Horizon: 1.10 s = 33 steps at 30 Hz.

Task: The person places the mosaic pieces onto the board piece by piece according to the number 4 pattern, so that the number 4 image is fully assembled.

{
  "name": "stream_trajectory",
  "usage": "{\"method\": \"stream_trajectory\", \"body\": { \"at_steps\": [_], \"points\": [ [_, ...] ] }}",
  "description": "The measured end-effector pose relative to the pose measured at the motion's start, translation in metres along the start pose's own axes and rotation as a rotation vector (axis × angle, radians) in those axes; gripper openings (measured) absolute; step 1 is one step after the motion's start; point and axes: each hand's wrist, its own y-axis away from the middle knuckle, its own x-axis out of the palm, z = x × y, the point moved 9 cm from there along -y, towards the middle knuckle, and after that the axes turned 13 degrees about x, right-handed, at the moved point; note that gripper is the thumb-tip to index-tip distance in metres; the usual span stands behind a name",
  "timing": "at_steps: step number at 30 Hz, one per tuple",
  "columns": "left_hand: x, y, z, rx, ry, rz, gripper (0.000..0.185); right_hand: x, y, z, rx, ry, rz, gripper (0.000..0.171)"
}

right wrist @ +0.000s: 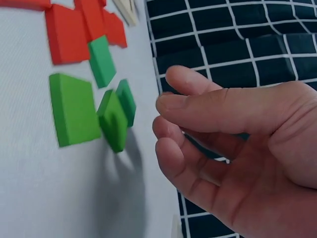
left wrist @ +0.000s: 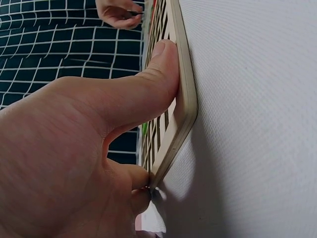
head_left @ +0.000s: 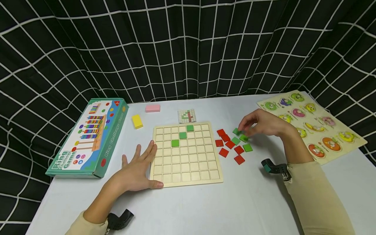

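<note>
A wooden grid board (head_left: 188,159) lies flat, with three green tiles (head_left: 182,135) in its cells in a diagonal line. My left hand (head_left: 135,174) is spread at the board's near left corner. Its thumb (left wrist: 158,74) rests on the near edge, and the straight fingers touch the left edge. To the right of the board, my right hand (head_left: 259,123) hovers over several loose green tiles (right wrist: 74,110). Its fingers are loosely bent, and nothing shows between them in the right wrist view. Several red tiles (head_left: 224,152) lie between the green ones and the board.
A small pattern card (head_left: 186,116) sits behind the board. Yellow (head_left: 137,121) and pink (head_left: 152,108) blocks lie at the back left, near a ring game box (head_left: 88,140). A fruit picture board (head_left: 311,125) lies at the right, partly behind my right hand. Gridded black cloth surrounds the table.
</note>
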Motion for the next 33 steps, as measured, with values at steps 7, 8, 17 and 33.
{"method": "stream_trajectory", "body": {
  "at_steps": [7,8,17,33],
  "points": [
    [0.0,0.0,-0.001,0.004,0.002,-0.005,0.133,0.007,-0.004,-0.006,-0.007,0.057,0.042,0.022],
    [0.0,0.0,-0.001,0.004,0.002,-0.006,0.133,0.008,-0.005,-0.007,-0.005,0.065,0.042,0.022],
    [0.0,0.0,0.0,0.01,0.002,-0.006,0.134,0.01,-0.007,-0.008,-0.005,0.113,0.022,0.024],
    [-0.001,0.0,-0.002,0.021,-0.01,-0.019,0.134,0.012,-0.008,-0.011,0.023,0.161,-0.017,0.025]
  ]
}}
